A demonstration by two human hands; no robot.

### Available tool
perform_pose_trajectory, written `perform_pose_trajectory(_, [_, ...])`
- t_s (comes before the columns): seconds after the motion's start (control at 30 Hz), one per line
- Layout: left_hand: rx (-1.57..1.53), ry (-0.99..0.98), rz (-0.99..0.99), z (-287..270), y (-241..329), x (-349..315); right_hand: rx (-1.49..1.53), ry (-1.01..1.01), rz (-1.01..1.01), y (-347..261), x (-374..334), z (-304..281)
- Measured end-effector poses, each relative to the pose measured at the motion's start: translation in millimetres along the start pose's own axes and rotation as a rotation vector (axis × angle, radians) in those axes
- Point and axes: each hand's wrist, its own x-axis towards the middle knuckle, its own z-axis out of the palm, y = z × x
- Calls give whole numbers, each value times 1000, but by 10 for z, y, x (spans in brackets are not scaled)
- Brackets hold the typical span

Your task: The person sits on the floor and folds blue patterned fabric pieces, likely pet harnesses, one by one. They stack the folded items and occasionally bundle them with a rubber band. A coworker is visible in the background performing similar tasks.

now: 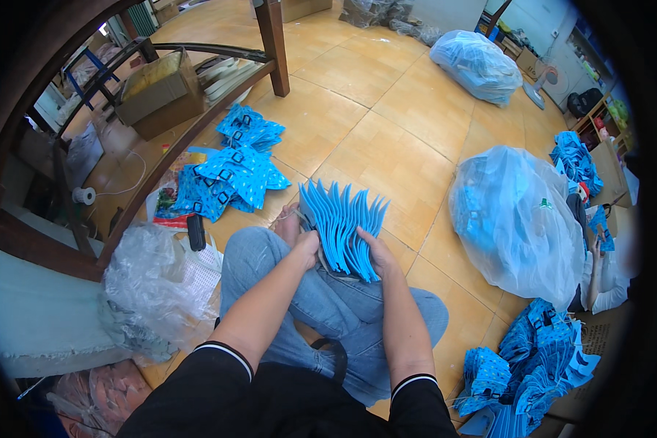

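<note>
Between my two hands a thick stack of blue sheets (343,226) stands on edge above my crossed legs, its upper edges fanned into wavy rows. At its left end my left hand (308,248) is closed on the stack, with most of its fingers hidden. My right hand (377,254) grips the right side, the thumb lying against the sheets. To the left on the floor is a pile of blue patterned pieces (226,175) with dark square outlines on them.
A full translucent bag (515,219) stands at the right, near another person's hand (597,252). More blue bundles (525,365) lie at the lower right. Clear plastic (150,277) and a black case (196,232) are at my left, beside a wooden frame (190,135). Farther off sits another bag (478,66).
</note>
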Motion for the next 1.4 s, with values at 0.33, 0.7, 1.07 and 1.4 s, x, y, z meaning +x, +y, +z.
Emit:
perform_pose_trajectory(0.33, [608,531,857,-15,38,-128,-27,-15,-36,-2,-4,16])
perform_pose_trajectory(0.7, [687,687,752,26,258,-131,10,-39,-28,4,16,-12])
perform_pose_trajectory(1.07, [995,542,826,54,239,-297,82,-37,-20,47,103,-54])
perform_pose_trajectory(1.4, [678,324,385,20,193,-134,78,-38,16,-3,44,-23])
